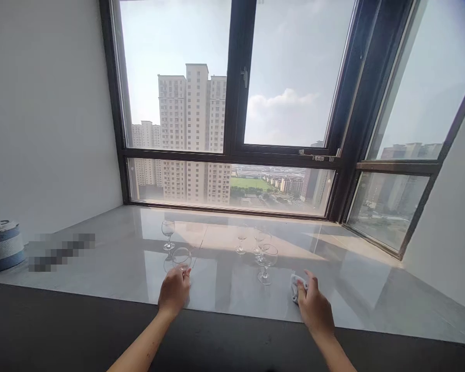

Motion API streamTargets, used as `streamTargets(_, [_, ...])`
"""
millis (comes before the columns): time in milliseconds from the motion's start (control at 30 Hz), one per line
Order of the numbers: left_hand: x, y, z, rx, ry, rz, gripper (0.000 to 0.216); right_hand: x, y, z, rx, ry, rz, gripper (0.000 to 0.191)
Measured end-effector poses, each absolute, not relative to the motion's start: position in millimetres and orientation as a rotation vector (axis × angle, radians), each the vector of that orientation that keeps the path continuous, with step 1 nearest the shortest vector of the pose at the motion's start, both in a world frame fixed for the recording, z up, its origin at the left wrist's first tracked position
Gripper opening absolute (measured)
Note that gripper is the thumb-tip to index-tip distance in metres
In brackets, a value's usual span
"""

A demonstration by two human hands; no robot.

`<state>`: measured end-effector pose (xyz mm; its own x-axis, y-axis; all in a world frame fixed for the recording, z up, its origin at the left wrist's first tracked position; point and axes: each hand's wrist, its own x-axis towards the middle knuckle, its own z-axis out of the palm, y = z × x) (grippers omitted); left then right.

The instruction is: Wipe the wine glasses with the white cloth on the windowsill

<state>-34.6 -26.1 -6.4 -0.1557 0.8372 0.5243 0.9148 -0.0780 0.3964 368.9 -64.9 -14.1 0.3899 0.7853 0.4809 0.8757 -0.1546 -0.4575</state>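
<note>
Grips a clear stemmed glass [182,254] in the left hand [173,291], just left of lower centre in the frame, with thumb and fingers closed together around its lower part. Hides most of the stem and foot behind that hand; impossible to tell whether the foot touches the glossy, pale ledge [108,274]. Pinches a crumpled, pale cloth [295,289] between thumb and fingers of the right hand [318,307], right of lower centre, near the closest of the standing glasses but apart from it. Reaches in from the bottom edge with both forearms [137,343] bare. Has a second glass [168,229] upright behind the gripped one, left of centre, and a cluster of at least three upright glasses [269,253] right of centre, partly overlapping; impossible to count exactly amid the reflections. Faces a dark-framed window [237,113] filling the upper frame, with a view of tall apartment blocks [196,119] at upper left of centre and a green field [250,183] near the middle. Has a blue-and-white banded container [3,248] at the far left edge, beside a pixelated patch [60,253] too obscured to identify.
</note>
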Motion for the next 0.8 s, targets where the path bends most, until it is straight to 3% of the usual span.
streamTargets(233, [-24.6, -30.8, 7.8, -2.120, -2.114, -0.828, 0.026, 364.9, -67.0, -11.1, -2.001, -1.353, -0.158, 0.046])
streamTargets(400, [32.5, -18.6, 28.9, -2.301, -2.037, -0.645, 0.023, 362.7, -69.0, -5.9, -2.020, -1.306, -0.181, 0.040])
streamTargets(600, [124.6, 20.6, 26.9, -2.427, -2.094, -0.719, 0.029, 365.0, -67.5, -7.9, -1.977, -1.314, -0.177, 0.037])
streamTargets(800, [155.1, 56.3, 27.3, -2.303, -2.302, -0.718, 0.026, 366.5, -67.1, -9.1, -1.943, -1.317, -0.216, 0.037])
